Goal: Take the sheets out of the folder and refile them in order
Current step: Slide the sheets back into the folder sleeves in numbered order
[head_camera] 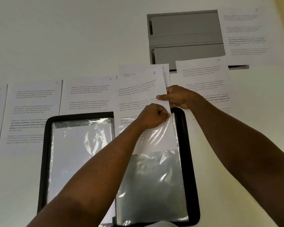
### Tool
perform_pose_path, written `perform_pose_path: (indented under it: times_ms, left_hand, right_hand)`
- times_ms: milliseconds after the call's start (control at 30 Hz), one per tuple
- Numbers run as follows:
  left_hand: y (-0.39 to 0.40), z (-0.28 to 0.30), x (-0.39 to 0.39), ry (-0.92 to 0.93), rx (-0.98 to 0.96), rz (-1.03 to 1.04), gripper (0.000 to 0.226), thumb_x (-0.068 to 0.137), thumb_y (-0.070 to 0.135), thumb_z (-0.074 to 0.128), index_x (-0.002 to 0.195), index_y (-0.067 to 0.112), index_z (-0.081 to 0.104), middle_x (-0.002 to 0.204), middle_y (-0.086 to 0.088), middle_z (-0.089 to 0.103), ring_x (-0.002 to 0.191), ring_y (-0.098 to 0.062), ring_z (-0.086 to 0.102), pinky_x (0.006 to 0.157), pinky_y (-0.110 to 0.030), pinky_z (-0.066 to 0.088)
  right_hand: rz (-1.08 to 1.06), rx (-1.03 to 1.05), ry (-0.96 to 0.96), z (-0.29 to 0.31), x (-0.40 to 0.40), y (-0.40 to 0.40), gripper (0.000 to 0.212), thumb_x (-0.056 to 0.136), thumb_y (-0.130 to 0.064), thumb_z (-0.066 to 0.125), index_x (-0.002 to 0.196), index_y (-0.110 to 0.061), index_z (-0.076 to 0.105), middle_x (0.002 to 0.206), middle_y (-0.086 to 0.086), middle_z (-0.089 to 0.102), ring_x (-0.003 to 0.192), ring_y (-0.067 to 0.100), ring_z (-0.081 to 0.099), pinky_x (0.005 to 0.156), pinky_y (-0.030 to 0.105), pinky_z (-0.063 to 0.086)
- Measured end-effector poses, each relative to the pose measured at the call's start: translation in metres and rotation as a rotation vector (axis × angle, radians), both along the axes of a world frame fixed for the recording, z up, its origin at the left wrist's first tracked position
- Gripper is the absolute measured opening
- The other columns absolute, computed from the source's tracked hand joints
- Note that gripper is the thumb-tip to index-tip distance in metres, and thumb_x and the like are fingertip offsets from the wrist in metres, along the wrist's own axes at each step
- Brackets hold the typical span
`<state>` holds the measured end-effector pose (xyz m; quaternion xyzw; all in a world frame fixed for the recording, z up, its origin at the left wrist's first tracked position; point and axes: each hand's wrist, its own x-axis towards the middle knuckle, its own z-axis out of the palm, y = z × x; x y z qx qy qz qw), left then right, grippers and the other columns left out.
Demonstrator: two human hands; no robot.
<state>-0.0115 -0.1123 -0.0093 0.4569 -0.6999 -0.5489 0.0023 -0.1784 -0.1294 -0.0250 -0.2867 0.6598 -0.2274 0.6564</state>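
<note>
The right hand pinches the right edge of a printed sheet, thumb laid across its face. Just below, at about seven o'clock from it, the left hand is clenched on the mouth of a clear plastic sleeve, with the sheet's lower part inside that sleeve. The sheet is white, carries blocks of small black type and a handwritten blue "4" in its upper right corner, and stands slightly tilted; a second sheet edge shows just behind it.

The sleeve belongs to the right-hand page of an open folder with a black rounded border; its left-hand page holds another glossy sleeve over white paper.

Around the folder, more printed sheets lie flat on the white table: two at nine to eleven o'clock, a partly cut-off one at the far left, one marked "10" at one o'clock, and another at the upper right. A grey recessed tray sits in the tabletop at twelve to one o'clock, partly covered by those sheets.
</note>
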Motion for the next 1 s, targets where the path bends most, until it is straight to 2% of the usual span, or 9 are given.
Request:
perform_pose_path:
  times_ms: [133,300,433,500,633,700,767,867,1000]
  left_hand:
    - [0.0,-0.001,-0.001,-0.016,-0.023,0.014,0.018,0.093,0.025,0.064,0.078,0.015,0.07,0.077,0.001,0.071,0.071,-0.011,0.067,0.082,-0.031,0.055]
    - [0.0,-0.002,0.001,-0.009,-0.07,0.049,0.016,0.092,0.028,0.065,0.084,0.017,0.073,0.081,0.001,0.073,0.076,-0.012,0.068,0.079,-0.027,0.053]
    - [0.0,-0.001,0.004,-0.003,-0.113,0.038,0.015,0.092,0.029,0.065,0.085,0.017,0.072,0.081,0.002,0.072,0.074,-0.01,0.067,0.076,-0.024,0.052]
    - [0.001,-0.002,0.004,0.003,-0.131,0.048,0.014,0.091,0.029,0.066,0.087,0.018,0.074,0.082,0.003,0.072,0.075,-0.008,0.065,0.076,-0.022,0.05]
    - [0.002,0.0,0.007,0.014,-0.162,0.051,0.014,0.09,0.029,0.068,0.09,0.017,0.075,0.081,0.003,0.073,0.076,-0.009,0.066,0.077,-0.024,0.05]
    - [0.003,0.003,0.009,0.013,-0.175,0.041,0.014,0.09,0.032,0.068,0.091,0.02,0.073,0.081,0.005,0.072,0.074,-0.007,0.065,0.074,-0.024,0.049]
    - [0.001,0.007,0.015,-0.019,-0.186,0.028,0.018,0.088,0.04,0.069,0.094,0.023,0.069,0.084,0.007,0.069,0.074,-0.004,0.061,0.07,-0.022,0.047]
    - [-0.007,0.01,0.041,-0.123,-0.23,-0.072,0.03,0.086,0.046,0.068,0.106,0.024,0.064,0.09,0.009,0.063,0.08,-0.005,0.059,0.072,-0.022,0.047]
    - [-0.02,0.006,0.085,-0.258,-0.239,-0.172,0.01,0.085,0.032,0.07,0.091,0.027,0.063,0.081,0.015,0.06,0.08,-0.01,0.058,0.066,-0.017,0.041]
  right_hand:
    - [0.144,0.06,-0.027,0.007,-0.005,0.001,0.032,0.085,-0.012,0.072,0.116,-0.011,0.064,0.104,0.006,0.073,0.088,0.016,0.072,0.072,0.029,0.06]
    - [0.266,0.112,-0.042,0.01,-0.01,0.003,0.026,0.086,-0.011,0.07,0.112,-0.011,0.066,0.106,0.01,0.072,0.09,0.02,0.071,0.078,0.031,0.059]
    - [0.128,0.054,-0.079,0.007,-0.005,0.0,0.036,0.086,-0.03,0.07,0.119,-0.015,0.064,0.108,0.008,0.073,0.095,0.021,0.071,0.084,0.037,0.058]
    - [0.101,0.012,-0.019,0.003,-0.005,-0.003,0.038,0.085,-0.025,0.072,0.12,-0.013,0.064,0.109,0.007,0.072,0.095,0.02,0.071,0.082,0.035,0.059]
    - [0.357,0.121,0.053,0.009,-0.005,-0.006,0.025,0.081,-0.019,0.076,0.103,-0.012,0.067,0.094,0.008,0.073,0.083,0.017,0.07,0.077,0.029,0.059]
    - [0.286,0.087,0.046,0.01,-0.005,-0.007,0.029,0.081,-0.02,0.076,0.106,-0.012,0.066,0.098,0.009,0.073,0.087,0.02,0.071,0.079,0.031,0.059]
    - [0.249,0.052,0.062,0.01,-0.005,-0.007,0.034,0.081,-0.02,0.077,0.111,-0.012,0.064,0.103,0.009,0.072,0.092,0.02,0.07,0.08,0.032,0.059]
    - [0.413,0.095,0.152,0.011,-0.006,-0.003,0.048,0.075,-0.022,0.081,0.119,-0.012,0.062,0.108,0.008,0.071,0.1,0.023,0.067,0.084,0.032,0.057]
    - [0.337,0.015,0.134,0.01,-0.006,-0.004,0.047,0.077,-0.028,0.08,0.119,-0.015,0.063,0.108,0.005,0.072,0.1,0.022,0.068,0.085,0.037,0.058]
